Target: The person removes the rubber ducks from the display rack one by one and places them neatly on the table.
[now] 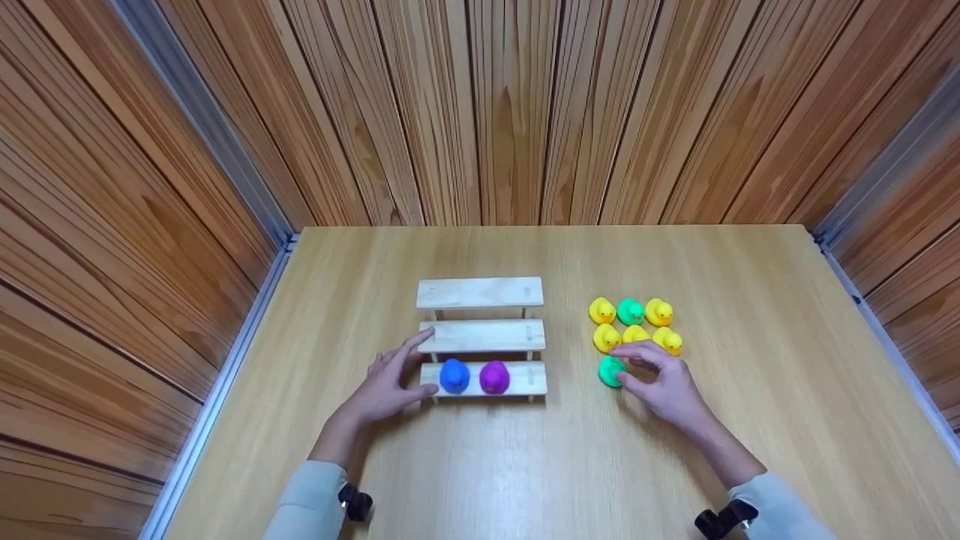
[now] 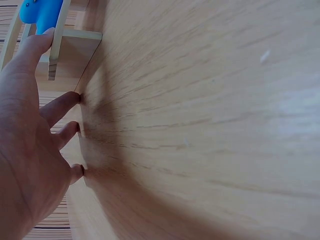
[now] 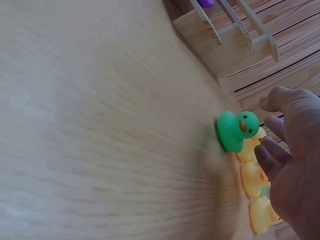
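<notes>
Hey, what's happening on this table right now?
A person sits at a wooden table with toy ducks. The left hand rests against the left end of a three-step wooden stand; a blue duck and a purple duck sit on its lowest step. The right hand reaches for a green duck, fingers beside it, not yet closed on it. Five yellow ducks and another green one stand clustered just behind.

Left hand (image 1: 386,386) lies flat, fingers spread; right hand (image 1: 664,382) hovers with fingers loosely curled.
</notes>
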A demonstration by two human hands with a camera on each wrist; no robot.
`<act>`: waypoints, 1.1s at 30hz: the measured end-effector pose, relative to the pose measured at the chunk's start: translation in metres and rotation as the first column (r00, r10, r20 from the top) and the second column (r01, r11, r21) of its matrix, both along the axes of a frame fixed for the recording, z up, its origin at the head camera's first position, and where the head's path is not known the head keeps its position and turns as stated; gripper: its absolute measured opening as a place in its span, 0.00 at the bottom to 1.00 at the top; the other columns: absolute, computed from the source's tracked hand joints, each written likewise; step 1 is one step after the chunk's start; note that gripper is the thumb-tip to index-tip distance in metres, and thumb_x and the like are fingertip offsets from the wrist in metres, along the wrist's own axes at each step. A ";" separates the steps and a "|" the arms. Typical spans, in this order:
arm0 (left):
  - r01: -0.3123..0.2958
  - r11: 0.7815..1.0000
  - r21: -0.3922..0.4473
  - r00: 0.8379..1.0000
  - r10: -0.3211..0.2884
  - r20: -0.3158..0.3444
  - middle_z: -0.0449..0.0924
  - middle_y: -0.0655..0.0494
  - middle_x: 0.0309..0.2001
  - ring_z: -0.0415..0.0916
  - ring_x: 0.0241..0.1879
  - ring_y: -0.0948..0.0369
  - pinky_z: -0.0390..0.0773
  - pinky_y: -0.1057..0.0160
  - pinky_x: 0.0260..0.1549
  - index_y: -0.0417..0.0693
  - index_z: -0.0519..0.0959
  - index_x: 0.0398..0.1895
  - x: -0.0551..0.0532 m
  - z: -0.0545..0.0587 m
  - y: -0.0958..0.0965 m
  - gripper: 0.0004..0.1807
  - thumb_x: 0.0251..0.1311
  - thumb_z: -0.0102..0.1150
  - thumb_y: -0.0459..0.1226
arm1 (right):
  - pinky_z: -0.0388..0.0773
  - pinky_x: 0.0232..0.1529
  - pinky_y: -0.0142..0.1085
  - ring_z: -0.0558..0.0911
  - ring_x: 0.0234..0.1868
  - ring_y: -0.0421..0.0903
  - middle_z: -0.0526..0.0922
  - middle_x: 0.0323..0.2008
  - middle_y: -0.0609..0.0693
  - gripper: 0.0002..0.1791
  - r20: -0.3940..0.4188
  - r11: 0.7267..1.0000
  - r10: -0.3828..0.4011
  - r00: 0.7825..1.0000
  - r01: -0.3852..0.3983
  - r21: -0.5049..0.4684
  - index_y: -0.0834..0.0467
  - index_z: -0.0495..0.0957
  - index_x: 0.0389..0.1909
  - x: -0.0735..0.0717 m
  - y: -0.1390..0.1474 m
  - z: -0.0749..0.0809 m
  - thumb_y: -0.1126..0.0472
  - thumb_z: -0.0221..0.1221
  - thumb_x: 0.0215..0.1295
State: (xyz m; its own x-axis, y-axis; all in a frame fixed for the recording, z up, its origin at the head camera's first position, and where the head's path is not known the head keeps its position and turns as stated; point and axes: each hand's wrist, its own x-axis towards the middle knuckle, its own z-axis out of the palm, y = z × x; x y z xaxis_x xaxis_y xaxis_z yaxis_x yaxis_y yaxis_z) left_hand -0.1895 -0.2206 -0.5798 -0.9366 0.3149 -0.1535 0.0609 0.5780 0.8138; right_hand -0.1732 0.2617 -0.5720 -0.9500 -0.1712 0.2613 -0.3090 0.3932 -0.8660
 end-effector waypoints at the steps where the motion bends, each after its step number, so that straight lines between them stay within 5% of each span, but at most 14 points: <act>1: 0.000 1.000 -0.002 1.000 0.000 0.001 0.71 0.46 0.86 0.51 0.92 0.37 0.25 0.28 0.90 0.86 0.53 0.90 0.000 0.000 0.000 0.51 0.73 0.75 0.53 | 0.82 0.63 0.19 0.84 0.58 0.23 0.91 0.58 0.62 0.18 0.002 1.000 0.003 1.000 -0.003 -0.004 0.64 0.91 0.58 -0.001 0.000 0.002 0.75 0.74 0.68; 10: 0.007 1.000 -0.008 1.000 -0.007 -0.031 0.65 0.46 0.89 0.52 0.91 0.34 0.27 0.22 0.88 0.78 0.55 0.92 -0.002 -0.005 -0.002 0.52 0.72 0.76 0.54 | 0.80 0.65 0.18 0.84 0.59 0.23 0.90 0.57 0.66 0.18 -0.028 0.999 0.021 0.999 -0.022 -0.043 0.68 0.90 0.56 -0.004 -0.010 0.011 0.78 0.73 0.66; 23: 0.004 1.000 -0.012 1.000 -0.004 -0.026 0.60 0.47 0.91 0.51 0.91 0.34 0.26 0.24 0.89 0.81 0.54 0.91 -0.001 -0.004 -0.001 0.52 0.72 0.75 0.55 | 0.79 0.68 0.21 0.85 0.61 0.30 0.91 0.62 0.55 0.21 0.077 0.999 0.040 0.996 -0.043 0.030 0.55 0.90 0.61 -0.005 -0.037 0.021 0.72 0.74 0.70; 29: 0.003 1.000 -0.008 1.000 -0.003 -0.012 0.61 0.48 0.91 0.50 0.92 0.35 0.25 0.26 0.89 0.85 0.54 0.91 0.000 -0.003 -0.001 0.52 0.71 0.75 0.56 | 0.81 0.67 0.23 0.88 0.63 0.41 0.91 0.61 0.55 0.22 0.071 0.998 0.059 0.996 -0.061 0.035 0.57 0.89 0.62 -0.005 -0.052 0.019 0.72 0.75 0.68; 33: -0.002 1.000 -0.004 1.000 0.002 -0.009 0.61 0.48 0.91 0.50 0.92 0.35 0.25 0.26 0.89 0.85 0.54 0.90 0.000 -0.003 -0.001 0.52 0.72 0.75 0.55 | 0.84 0.67 0.27 0.87 0.62 0.38 0.91 0.61 0.57 0.24 0.056 0.997 0.074 0.996 -0.075 0.011 0.59 0.88 0.63 -0.005 -0.061 0.019 0.72 0.76 0.67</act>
